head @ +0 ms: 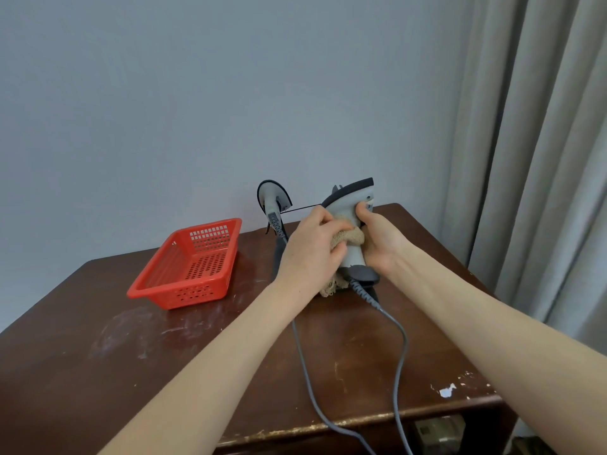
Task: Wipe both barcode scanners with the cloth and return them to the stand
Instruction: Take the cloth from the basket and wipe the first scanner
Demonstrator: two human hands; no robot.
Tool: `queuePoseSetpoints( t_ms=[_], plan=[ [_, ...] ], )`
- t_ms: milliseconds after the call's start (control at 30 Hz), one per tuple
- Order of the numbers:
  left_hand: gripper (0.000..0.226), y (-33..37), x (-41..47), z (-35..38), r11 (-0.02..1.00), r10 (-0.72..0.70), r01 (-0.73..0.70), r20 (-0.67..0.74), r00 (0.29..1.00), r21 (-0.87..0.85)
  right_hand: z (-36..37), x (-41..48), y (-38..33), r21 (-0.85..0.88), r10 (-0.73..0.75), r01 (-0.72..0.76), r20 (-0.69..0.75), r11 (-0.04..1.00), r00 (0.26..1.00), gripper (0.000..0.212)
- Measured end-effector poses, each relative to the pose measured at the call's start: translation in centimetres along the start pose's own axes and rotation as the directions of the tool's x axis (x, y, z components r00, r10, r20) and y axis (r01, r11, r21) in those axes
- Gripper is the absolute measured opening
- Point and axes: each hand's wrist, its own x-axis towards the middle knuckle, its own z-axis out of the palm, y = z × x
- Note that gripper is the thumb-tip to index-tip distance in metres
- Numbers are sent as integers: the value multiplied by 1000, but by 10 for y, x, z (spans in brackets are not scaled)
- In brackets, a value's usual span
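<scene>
My right hand (377, 241) grips the handle of a grey barcode scanner (353, 205), held upright above the table, its dark-rimmed head pointing up and right. My left hand (312, 247) holds a beige cloth (349, 238) bunched against the left side of that handle; a loose end of the cloth hangs below it. A second grey scanner (274, 198) sits in the dark stand (279, 254) just left of my hands, close to the wall. Most of the stand is hidden behind my left hand.
A red perforated plastic basket (187, 267) stands on the dark wooden table (131, 339) to the left. Two grey cables (399, 356) trail from the scanners over the table's front edge. A curtain (525, 159) hangs at the right.
</scene>
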Motion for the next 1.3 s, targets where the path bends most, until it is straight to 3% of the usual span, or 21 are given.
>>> queuePoseSetpoints(
  t_ms=[133,367,567,800,1000,1200,1300],
  plan=[
    [28,5,-24,10,993,88,-84,45,995,-86,-5,-1,-3,2,18,-18,-18,1000,1000,52],
    [29,-11,6,6,991,-98,95,-27,995,-92,-2,0,3,19,-7,6,31,1000,999,50],
    [28,3,-21,16,991,81,-75,53,995,-115,-11,0,-4,-75,10,-13,-49,997,999,50],
    [29,-9,7,10,986,-112,110,-9,994,-126,-6,-1,2,-34,0,0,4,999,1000,46],
    [27,6,-24,13,987,44,-32,73,996,-159,-12,1,0,-138,9,-16,-45,990,999,47],
    [29,-18,4,-3,980,-140,115,-145,980,-163,-7,3,8,-95,2,2,45,996,999,49],
    [27,-18,5,-5,991,-102,81,-193,976,-111,-6,5,6,-101,-2,7,46,995,999,49]
  ],
)
